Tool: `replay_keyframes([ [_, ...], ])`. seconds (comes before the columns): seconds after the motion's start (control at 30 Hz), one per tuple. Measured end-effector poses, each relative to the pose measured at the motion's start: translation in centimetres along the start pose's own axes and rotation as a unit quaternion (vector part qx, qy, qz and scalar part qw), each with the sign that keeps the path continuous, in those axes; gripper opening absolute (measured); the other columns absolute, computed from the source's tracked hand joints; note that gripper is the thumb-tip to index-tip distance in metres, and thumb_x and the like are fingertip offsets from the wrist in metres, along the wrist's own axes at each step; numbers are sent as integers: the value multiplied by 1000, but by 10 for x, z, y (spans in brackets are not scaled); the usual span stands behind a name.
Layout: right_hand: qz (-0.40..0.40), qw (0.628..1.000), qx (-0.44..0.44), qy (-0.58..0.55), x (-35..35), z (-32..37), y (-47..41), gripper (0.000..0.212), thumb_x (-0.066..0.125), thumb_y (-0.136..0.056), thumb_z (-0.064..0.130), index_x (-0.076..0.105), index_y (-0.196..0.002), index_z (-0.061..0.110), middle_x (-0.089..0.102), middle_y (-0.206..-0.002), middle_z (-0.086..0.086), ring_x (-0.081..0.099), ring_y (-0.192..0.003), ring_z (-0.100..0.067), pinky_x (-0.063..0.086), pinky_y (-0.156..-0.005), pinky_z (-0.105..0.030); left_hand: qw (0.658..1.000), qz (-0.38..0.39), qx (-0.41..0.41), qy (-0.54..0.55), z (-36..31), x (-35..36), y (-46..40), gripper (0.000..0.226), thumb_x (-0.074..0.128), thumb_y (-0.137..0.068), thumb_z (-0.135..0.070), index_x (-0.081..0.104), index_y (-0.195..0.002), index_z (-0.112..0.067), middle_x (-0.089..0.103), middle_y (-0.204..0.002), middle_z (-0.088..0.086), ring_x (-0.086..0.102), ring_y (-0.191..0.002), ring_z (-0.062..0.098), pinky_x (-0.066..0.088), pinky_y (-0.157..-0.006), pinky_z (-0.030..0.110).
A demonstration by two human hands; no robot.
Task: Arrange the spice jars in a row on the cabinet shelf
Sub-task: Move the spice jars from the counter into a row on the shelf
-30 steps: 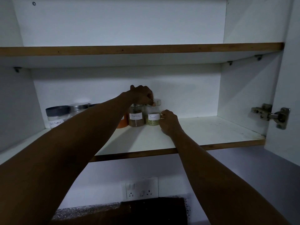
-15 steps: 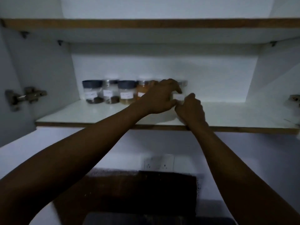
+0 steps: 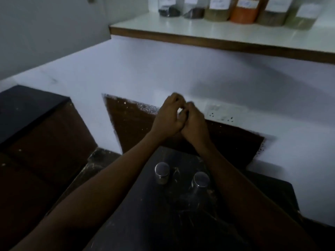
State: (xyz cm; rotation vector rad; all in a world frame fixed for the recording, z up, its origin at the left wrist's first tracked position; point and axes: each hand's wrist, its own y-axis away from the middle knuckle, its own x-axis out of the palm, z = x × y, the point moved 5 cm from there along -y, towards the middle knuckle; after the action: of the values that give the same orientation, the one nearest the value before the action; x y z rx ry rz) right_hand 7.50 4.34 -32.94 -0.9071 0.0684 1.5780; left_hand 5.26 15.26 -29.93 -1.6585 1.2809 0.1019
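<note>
Several labelled spice jars stand side by side along the cabinet shelf (image 3: 199,39) at the top of the view, among them a dark one (image 3: 169,9) at the left, an orange one (image 3: 244,14) and a greenish one (image 3: 304,19) at the right; their lids are cut off by the frame. Two more jars with metal lids (image 3: 161,172) (image 3: 200,179) stand on the dark counter below. My left hand (image 3: 168,115) and my right hand (image 3: 194,122) are pressed together in front of the wall, well below the shelf and above the counter jars, fingers curled, with no jar in them.
A white wall socket (image 3: 221,115) sits just right of my hands. A brown tiled panel (image 3: 130,124) backs the counter (image 3: 145,214). A black block (image 3: 27,109) lies at the left, with the open cabinet door (image 3: 45,33) above it.
My hands have let go of the jars on the shelf and dropped down to meet in front of the wall. The view has tilted down, bringing the counter and its two jars into sight.
</note>
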Motion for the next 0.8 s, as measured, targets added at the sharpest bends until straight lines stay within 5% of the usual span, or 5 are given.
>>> replay_keyframes([
  [0.13, 202, 968, 128, 74, 102, -55, 57, 34, 61, -97, 22, 57, -130, 11, 62, -130, -11, 61, -121, -28, 49, -102, -39, 958, 205, -197, -49, 84, 46, 86, 13, 61, -84, -1, 67, -95, 5, 65, -106, 22, 61, -105, 38, 47, -93, 49],
  [0.33, 395, 882, 211, 143, 190, -107, 132, 96, 79, -84, 34, 24, -160, 13, 34, -161, -14, 35, -150, -32, 32, -122, -50, 854, 358, -377, -11, 145, 90, 193, 50, 63, -94, -13, 52, -143, -5, 55, -145, 16, 57, -133, 31, 47, -112, 43],
  [0.53, 369, 881, 185, 232, 219, -125, 152, 88, 76, -84, 38, 29, -155, 16, 33, -157, -14, 41, -144, -33, 35, -120, -48, 842, 384, -379, 11, 169, 107, 228, 55, 66, -91, -8, 50, -143, -5, 49, -149, 16, 51, -136, 31, 45, -108, 41],
  [0.8, 303, 917, 189, 179, 219, -141, 142, 78, 78, -85, 29, 37, -151, 18, 40, -157, -6, 40, -147, -25, 35, -121, -44, 857, 328, -392, 62, 194, 121, 233, 69, 72, -93, -18, 39, -154, -12, 55, -149, 13, 56, -136, 29, 47, -114, 42],
])
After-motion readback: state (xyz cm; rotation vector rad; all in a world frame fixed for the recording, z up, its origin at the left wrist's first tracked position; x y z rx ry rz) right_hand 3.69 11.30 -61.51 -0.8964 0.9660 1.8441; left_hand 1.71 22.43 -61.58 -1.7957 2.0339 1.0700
